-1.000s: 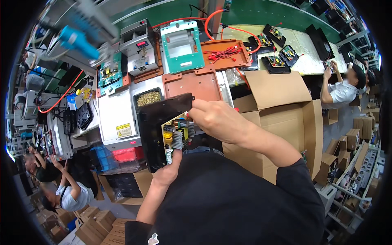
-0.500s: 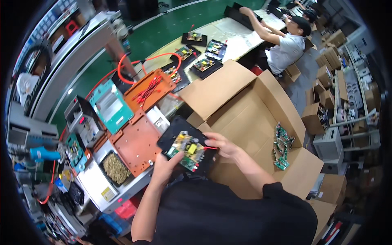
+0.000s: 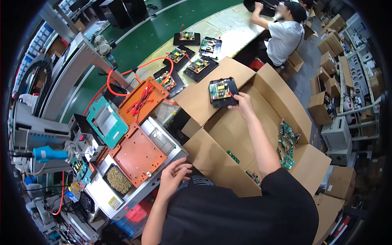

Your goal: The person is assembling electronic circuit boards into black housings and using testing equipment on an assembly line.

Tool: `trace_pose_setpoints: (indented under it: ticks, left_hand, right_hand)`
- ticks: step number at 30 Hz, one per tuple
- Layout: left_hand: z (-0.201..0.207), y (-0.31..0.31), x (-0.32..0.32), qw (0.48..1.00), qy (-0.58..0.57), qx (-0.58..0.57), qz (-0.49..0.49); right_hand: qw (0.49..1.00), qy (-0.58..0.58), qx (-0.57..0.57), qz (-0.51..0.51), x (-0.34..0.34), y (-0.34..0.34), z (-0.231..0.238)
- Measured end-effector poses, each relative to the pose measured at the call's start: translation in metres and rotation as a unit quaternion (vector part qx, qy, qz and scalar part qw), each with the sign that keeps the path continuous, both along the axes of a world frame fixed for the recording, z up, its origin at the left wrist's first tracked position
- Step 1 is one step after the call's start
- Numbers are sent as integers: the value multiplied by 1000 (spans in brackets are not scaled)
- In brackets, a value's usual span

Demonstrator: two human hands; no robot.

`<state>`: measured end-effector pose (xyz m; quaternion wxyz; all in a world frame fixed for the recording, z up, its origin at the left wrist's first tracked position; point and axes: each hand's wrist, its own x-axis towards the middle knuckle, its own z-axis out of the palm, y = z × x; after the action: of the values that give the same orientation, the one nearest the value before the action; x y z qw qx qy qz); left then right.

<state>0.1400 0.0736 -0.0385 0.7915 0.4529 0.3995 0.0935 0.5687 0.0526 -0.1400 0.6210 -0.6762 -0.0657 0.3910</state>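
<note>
A black plate carrying a circuit board (image 3: 221, 89) is gripped at its right edge by my right hand (image 3: 243, 105), above the far-left flap of a large cardboard box (image 3: 228, 122). Yellow and green parts show on the board. My left hand (image 3: 174, 175) holds nothing, its fingers apart, by the near edge of the metal bench. Close to that hand lies an orange fixture plate (image 3: 139, 147). Inside the box are several loose green circuit boards (image 3: 287, 143), mostly at its right side.
Several similar boards on black plates (image 3: 199, 67) lie on the long table (image 3: 228, 24) beyond the box. An orange tray (image 3: 143, 100) with red wires, a teal frame (image 3: 107, 121) and a bin of brass-coloured screws (image 3: 118, 179) are at left. A co-worker (image 3: 283, 38) sits at the far right.
My right hand has carried the plate with the board away and up, over the box flap. My left hand has let go of it and stayed near the bench.
</note>
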Motion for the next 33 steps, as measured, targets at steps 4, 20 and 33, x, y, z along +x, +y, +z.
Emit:
trace_pose_setpoints:
  ticks: [4, 20, 33]
  left_hand:
    - [8, -1, -17, 997, -16, 38, 66]
    - [7, -42, -89, 969, 82, 48, 229]
    - [20, -64, -212, 836, 188, 224, 464]
  right_hand:
    - [996, -21, 50, -71, 5, 56, 0]
    - [578, -796, -35, 176, 95, 241, -2]
    - [915, -300, 163, 216, -183, 109, 24]
